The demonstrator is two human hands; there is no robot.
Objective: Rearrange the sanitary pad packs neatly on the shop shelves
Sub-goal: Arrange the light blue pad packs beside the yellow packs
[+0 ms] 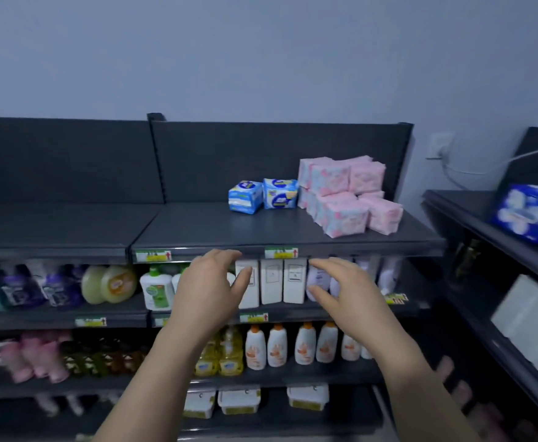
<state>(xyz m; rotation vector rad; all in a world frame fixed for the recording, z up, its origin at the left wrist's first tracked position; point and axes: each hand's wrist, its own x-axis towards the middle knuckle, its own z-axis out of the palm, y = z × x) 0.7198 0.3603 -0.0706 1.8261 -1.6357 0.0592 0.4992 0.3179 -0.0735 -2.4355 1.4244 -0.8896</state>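
Several pink sanitary pad packs (347, 194) are stacked in two layers at the right end of the dark top shelf (216, 231). Left of them stand a blue-and-white pad pack (245, 197) turned at an angle and another blue-and-white pad pack (279, 193) beside it. My left hand (212, 290) and my right hand (341, 290) are raised side by side just below the front edge of that shelf, fingers loosely spread and holding nothing. Both hands are apart from the packs.
The shelf below holds white boxes (272, 280), soap bottles (154, 290) and purple bottles. Lower shelves carry white and orange bottles (277, 346), yellow bottles and tubs. A second shelf unit at the right holds a blue tissue pack (532, 215). The left half of the top shelf is bare.
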